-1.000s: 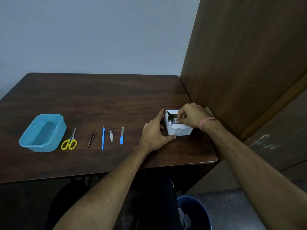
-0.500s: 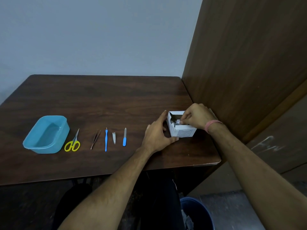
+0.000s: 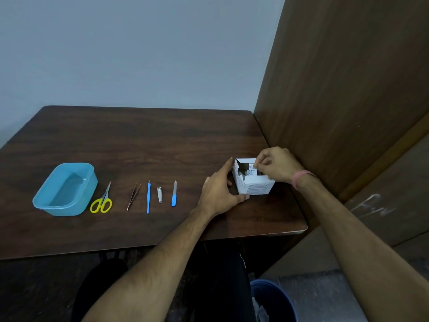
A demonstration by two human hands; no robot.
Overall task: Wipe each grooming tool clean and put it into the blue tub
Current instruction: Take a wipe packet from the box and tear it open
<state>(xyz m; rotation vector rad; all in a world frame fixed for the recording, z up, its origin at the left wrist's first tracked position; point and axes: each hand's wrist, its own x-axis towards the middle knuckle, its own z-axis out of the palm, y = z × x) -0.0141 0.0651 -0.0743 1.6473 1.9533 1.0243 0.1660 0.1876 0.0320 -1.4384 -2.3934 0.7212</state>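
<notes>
— While I'm working at the far right, what is lying to my left?

— The tub (image 3: 63, 190) is sitting at the left of the table (image 3: 139, 140), with nothing in it. Beside it the scissors (image 3: 102, 201), tweezers (image 3: 133, 196), blue pick (image 3: 148, 196), clippers (image 3: 159, 194) and file (image 3: 174, 194) are lying in a row, apart from each other and all unwiped.

— And your hands?

— My left hand (image 3: 219, 194) is spread against the box (image 3: 253, 180), thumb at its near corner, fingers along its left side, bracing it rather than gripping. My right hand (image 3: 272, 165) is pinching a small white packet at the torn opening, thumb and finger together on it.

— What are you worrying about?

— I'm judging that if I'm pulling too hard, the box is going to lift or slide, since it looks light and my left hand is only pressing sideways. It is also sitting near the right edge, so a jerk could be tipping it off. Several packets may be coming out together.
</notes>
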